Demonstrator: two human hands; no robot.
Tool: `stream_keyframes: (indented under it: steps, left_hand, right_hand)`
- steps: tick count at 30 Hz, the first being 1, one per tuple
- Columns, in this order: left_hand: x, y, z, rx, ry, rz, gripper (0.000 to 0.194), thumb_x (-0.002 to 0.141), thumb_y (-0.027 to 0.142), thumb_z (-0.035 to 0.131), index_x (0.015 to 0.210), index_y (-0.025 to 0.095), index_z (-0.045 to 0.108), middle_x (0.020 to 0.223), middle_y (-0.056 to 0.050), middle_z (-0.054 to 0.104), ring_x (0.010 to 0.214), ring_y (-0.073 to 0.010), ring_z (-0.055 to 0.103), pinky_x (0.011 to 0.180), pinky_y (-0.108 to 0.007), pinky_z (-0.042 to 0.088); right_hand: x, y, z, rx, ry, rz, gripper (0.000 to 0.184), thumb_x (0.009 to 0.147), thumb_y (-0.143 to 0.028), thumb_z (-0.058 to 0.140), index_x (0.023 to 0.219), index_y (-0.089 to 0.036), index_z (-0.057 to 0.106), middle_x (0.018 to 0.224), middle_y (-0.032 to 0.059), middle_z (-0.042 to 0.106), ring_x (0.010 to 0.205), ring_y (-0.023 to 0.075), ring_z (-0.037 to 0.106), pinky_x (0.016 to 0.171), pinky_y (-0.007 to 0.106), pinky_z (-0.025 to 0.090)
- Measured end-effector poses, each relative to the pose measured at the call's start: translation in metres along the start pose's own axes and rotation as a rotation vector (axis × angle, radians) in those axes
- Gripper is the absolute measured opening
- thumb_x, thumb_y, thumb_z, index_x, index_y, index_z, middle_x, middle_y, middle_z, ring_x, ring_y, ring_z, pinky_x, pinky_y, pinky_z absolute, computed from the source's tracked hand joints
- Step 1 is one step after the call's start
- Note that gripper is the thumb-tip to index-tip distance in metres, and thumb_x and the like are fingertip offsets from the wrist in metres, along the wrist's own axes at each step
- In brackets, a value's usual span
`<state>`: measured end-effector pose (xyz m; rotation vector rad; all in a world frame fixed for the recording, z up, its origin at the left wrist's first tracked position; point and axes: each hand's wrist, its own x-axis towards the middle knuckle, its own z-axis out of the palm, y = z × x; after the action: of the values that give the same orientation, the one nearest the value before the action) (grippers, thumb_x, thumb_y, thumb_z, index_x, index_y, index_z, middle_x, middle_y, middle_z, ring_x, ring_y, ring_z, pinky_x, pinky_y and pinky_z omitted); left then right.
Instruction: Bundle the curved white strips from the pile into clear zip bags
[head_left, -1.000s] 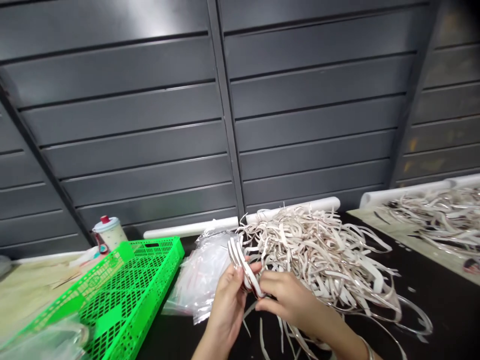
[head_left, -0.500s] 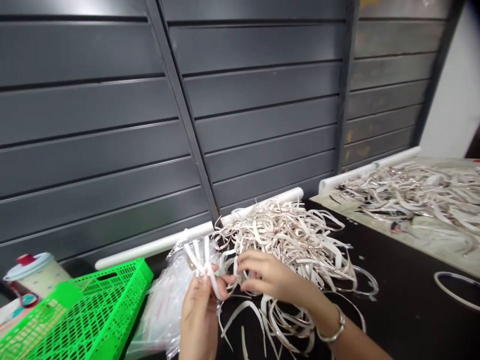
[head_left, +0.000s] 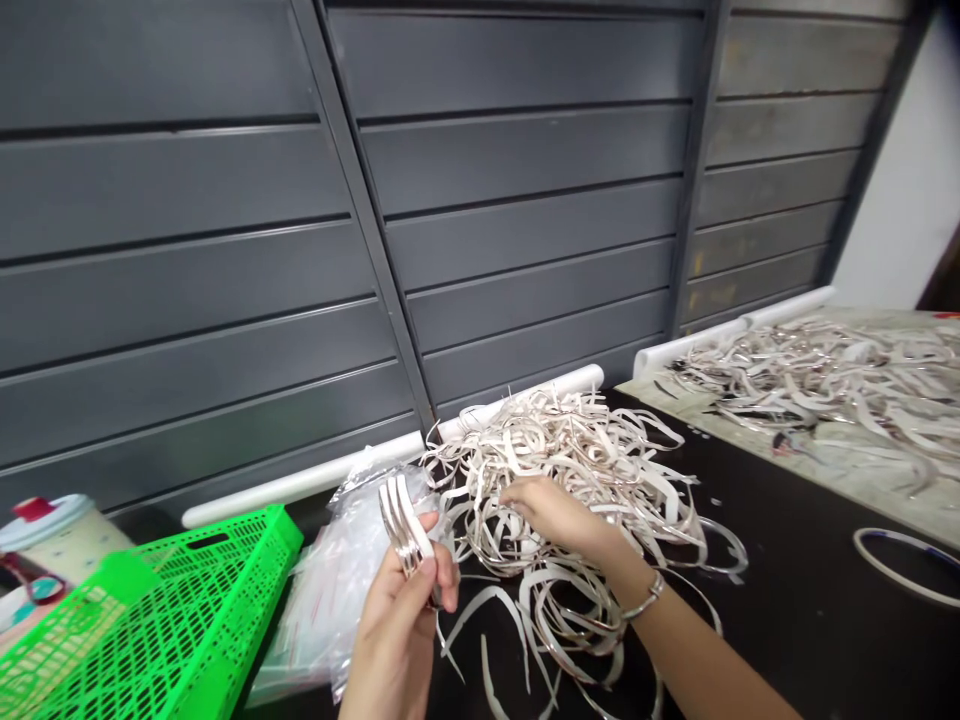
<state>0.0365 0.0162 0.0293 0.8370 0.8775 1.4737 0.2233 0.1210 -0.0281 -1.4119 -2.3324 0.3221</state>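
Now R hand [head_left: 559, 515] on strips [head_left: 570, 440]

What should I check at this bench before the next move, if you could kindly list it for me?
Left hand grips the metal forks: ok, tines up.
Forks free of strip material: cannot tell, white shows along the handles.
Right hand clear of snags: cannot tell, its fingers rest on the pile of white strips and may hold one.
Clear plastic bags within reach: ok, just beyond the left hand.
Green plastic crate nearby: ok, left of the bags.
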Motion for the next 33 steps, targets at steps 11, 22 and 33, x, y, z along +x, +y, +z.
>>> stream_keyframes:
  steps: [11, 22, 33]
  left_hand:
    - [0.006, 0.002, -0.012, -0.040, -0.054, -0.046, 0.040, 0.068, 0.028, 0.072, 0.104, 0.018, 0.060, 0.065, 0.001, 0.055, 0.058, -0.0114, 0.046, 0.061, -0.025, 0.040]
    - [0.014, -0.016, -0.015, 0.274, -0.291, -0.057, 0.032, 0.073, 0.026, 0.069, 0.103, 0.015, 0.064, 0.079, -0.006, 0.066, 0.073, -0.0201, 0.057, 0.074, -0.029, 0.040]
    - [0.008, -0.014, -0.013, 0.446, -0.581, -0.023, 0.027, 0.083, 0.031, 0.058, 0.105, 0.016, 0.064, 0.085, -0.007, 0.064, 0.084, -0.0231, 0.055, 0.081, -0.031, 0.038]
  right_hand:
    - [0.001, -0.002, 0.002, -0.128, -0.099, 0.018, 0.022, 0.082, -0.006, 0.048, 0.078, -0.015, 0.068, 0.087, 0.0083, 0.068, 0.084, 0.0195, 0.061, 0.073, 0.026, 0.042]
    - [-0.061, -0.062, -0.051, 0.117, -0.075, -0.452, 0.022, 0.091, -0.019, 0.044, 0.084, -0.021, 0.065, 0.080, 0.0012, 0.060, 0.070, 0.0129, 0.053, 0.063, 0.025, 0.040]
    - [-0.065, -0.070, -0.054, 0.410, 0.062, -0.423, 0.022, 0.092, -0.016, 0.045, 0.082, -0.021, 0.063, 0.093, 0.0003, 0.058, 0.074, 0.0084, 0.058, 0.077, 0.022, 0.045]
